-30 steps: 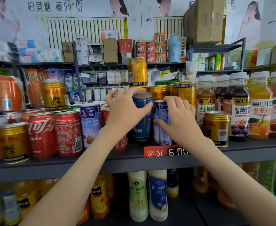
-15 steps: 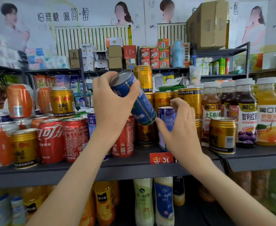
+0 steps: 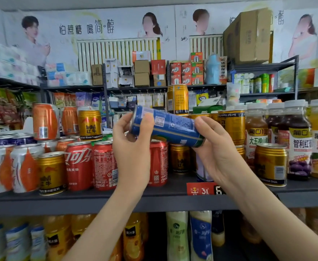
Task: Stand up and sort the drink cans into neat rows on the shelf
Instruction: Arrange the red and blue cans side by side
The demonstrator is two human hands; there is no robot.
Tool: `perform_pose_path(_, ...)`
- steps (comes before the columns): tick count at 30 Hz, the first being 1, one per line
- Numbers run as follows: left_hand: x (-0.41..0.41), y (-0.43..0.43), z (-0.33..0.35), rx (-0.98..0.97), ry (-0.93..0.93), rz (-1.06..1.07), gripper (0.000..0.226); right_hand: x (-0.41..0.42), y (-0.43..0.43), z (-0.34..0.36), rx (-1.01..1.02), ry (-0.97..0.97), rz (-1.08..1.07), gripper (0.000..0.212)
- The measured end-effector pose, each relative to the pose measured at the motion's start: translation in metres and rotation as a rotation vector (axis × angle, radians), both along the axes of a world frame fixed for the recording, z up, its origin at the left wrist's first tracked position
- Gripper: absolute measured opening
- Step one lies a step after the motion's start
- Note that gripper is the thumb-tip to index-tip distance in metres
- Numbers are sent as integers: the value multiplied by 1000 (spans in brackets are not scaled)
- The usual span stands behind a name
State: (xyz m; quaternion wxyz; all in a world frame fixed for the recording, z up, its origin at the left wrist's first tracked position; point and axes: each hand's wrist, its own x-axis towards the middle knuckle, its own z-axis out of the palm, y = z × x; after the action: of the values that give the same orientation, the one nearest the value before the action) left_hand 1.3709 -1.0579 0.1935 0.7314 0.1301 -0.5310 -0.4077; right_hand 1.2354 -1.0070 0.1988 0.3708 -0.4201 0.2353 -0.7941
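A slim blue can (image 3: 170,126) lies almost sideways in the air above the grey shelf (image 3: 105,201). My left hand (image 3: 133,147) grips its left end with thumb and fingers. My right hand (image 3: 215,149) holds its right end, fingers curled behind the can. Below, red cola cans (image 3: 79,165) stand upright on the shelf beside gold energy-drink cans (image 3: 52,172) and orange-and-white cans (image 3: 25,168). Another blue-and-white can (image 3: 202,171) stands mostly hidden behind my right hand.
Juice bottles (image 3: 300,140) with white caps fill the shelf's right side, with a gold can (image 3: 271,163) in front. More gold cans are stacked at the back (image 3: 178,98). A red price tag (image 3: 200,189) is clipped to the shelf edge. Bottles stand on the lower shelf.
My left hand lifted the blue can off the shelf and tipped it sideways. My right hand let go of the other blue can and took the lifted can's right end.
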Motion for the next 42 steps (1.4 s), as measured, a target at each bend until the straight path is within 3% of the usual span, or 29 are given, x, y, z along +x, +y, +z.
perform_pose_path(3,-2,6,1,-8,125,-54,61,14,7,4,55,-10,104,44)
perform_pose_path(5,-1,6,1,-45,109,-76,60,17,13,8,44,-19,110,28)
perform_pose_path(9,6,-1,-2,-144,-214,57,39,1,15,26,65,11,-29,21)
perform_pose_path(11,9,-4,-9,-207,-382,163,42,-9,12,34,68,194,-132,16)
perform_pose_path(15,14,-10,-20,-368,-650,459,61,-17,10,41,57,751,-377,5)
perform_pose_path(21,13,-28,-24,-518,-982,715,66,-20,-3,51,185,1134,-515,31)
perform_pose_path(25,12,-41,-26,-556,-1163,837,61,-20,-17,49,263,1452,-602,32)
perform_pose_path(29,10,-46,-27,-555,-1176,866,50,-24,-36,45,336,1675,-700,40)
perform_pose_path(37,4,-53,-30,-587,-1134,912,35,-26,-52,45,402,1911,-936,51)
perform_pose_path(42,-2,-53,-31,-576,-1120,984,36,-30,-60,45,530,2066,-1038,71)
